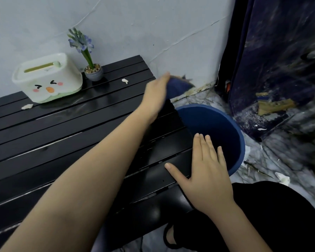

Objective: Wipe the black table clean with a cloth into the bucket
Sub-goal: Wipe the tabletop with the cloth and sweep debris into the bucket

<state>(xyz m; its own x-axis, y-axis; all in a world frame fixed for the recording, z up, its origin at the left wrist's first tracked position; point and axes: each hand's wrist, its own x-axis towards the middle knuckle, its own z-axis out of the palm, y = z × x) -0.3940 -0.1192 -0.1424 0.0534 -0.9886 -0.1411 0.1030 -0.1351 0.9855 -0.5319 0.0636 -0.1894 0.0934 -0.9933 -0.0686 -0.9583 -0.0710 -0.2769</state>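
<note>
The left hand (157, 91) is gripping the dark blue cloth (178, 86) at the black slatted table's (62, 135) far right edge, above the blue bucket (240, 142). The right hand (205, 171) is lying flat and empty on the near edge. The cloth is trailing rightward, blurred. Two white scraps (125, 81) are sitting well behind; a fast sweep could be missing them or dropping debris beside the bucket.

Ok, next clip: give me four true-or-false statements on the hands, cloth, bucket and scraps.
1. The left hand holds the dark blue cloth. True.
2. The right hand grips the blue bucket by its rim. False: it lies flat and open on the black table edge.
3. Two white scraps remain on the table. True.
4. The bucket stands on the table. False: it stands on the floor beside it.
</note>
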